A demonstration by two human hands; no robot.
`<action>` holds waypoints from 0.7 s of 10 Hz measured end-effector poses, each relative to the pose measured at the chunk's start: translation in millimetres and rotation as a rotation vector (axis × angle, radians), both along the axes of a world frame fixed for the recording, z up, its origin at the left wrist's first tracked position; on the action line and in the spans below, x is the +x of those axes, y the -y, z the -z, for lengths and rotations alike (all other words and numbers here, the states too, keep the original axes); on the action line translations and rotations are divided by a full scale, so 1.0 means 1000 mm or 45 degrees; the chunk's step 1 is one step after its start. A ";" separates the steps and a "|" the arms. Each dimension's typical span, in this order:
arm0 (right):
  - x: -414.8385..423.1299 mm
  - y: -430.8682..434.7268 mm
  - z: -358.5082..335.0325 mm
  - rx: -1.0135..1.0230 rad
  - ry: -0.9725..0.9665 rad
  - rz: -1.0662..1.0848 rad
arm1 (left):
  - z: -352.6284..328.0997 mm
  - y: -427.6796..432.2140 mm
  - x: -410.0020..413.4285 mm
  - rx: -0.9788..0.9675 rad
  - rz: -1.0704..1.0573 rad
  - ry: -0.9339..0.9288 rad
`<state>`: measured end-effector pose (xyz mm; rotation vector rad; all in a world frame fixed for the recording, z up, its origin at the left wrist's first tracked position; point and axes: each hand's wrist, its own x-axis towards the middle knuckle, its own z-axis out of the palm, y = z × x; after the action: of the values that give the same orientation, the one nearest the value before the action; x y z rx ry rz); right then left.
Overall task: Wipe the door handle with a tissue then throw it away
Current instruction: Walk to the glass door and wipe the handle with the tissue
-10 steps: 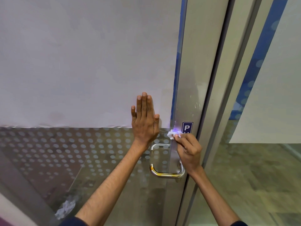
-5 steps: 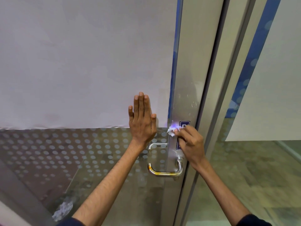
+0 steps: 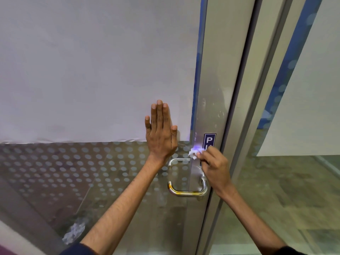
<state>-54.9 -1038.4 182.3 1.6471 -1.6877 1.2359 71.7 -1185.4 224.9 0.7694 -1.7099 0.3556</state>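
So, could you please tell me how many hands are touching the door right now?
2. The left hand lies flat on the glass panel, left of the door handle. The right hand presses a tissue against the metal frame, just above the handle.

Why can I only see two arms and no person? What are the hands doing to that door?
The camera sits on the person's head and looks down, so you see only their own arms reaching forward. The left hand lies flat and open against the glass door. The right hand pinches a small crumpled white tissue and presses it at the top of the shiny metal door handle, to wipe it. Beside the tissue there is a little blue sign with a P on it, partly hidden by the fingers.
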 end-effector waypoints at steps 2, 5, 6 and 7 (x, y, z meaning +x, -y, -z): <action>-0.002 -0.004 0.028 0.178 -0.056 0.017 | -0.002 -0.003 0.001 0.014 -0.016 0.012; 0.002 0.005 -0.028 -0.096 0.010 0.009 | -0.003 -0.005 0.002 0.012 -0.010 0.015; 0.000 0.013 -0.047 -0.206 0.126 0.005 | -0.001 -0.004 0.002 -0.003 -0.013 0.009; 0.002 0.021 -0.051 -0.297 0.218 0.023 | -0.001 -0.003 0.002 -0.012 -0.014 0.004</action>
<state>-52.5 -1059.0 233.2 1.4199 -1.5808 1.5385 73.3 -1182.2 225.8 0.7722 -1.7067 0.3724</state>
